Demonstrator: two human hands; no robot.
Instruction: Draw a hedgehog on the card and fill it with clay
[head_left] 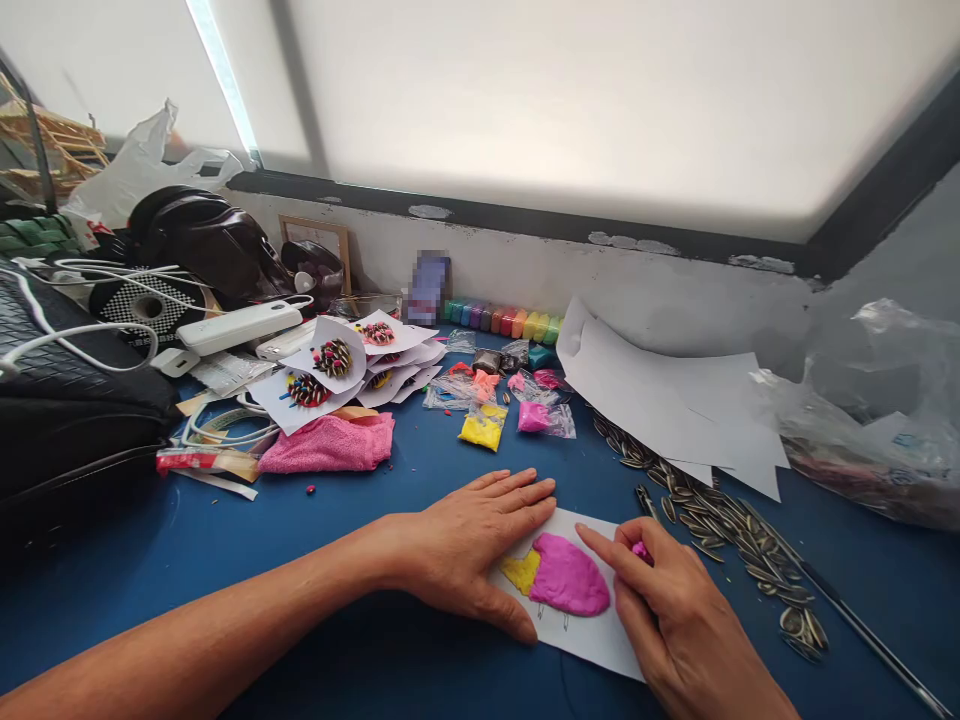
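A white sheet of paper (pixel 592 650) lies on the blue table, bearing a flattened oval of purple modelling clay (pixel 570 577) joined to a smaller yellow clay patch (pixel 523 571). Short pencilled legs show below the purple oval. My left hand (pixel 480 545) rests flat with fingers stretched over the paper's left edge. My right hand (pixel 667 600) is at the paper's right side, index finger extended near the oval's upper edge. Its other fingers are curled around a small lump of purple clay (pixel 641 551), only partly visible.
Sunflower seeds (pixel 750 545) are strewn on the right beside a thin metal rod (pixel 862 625). Bags of clay (pixel 481 428), paper sheets (pixel 660 380) and a row of coloured clay (pixel 502 320) lie behind. Seed-decorated papers (pixel 330 365) and a pink cloth (pixel 330 445) sit left.
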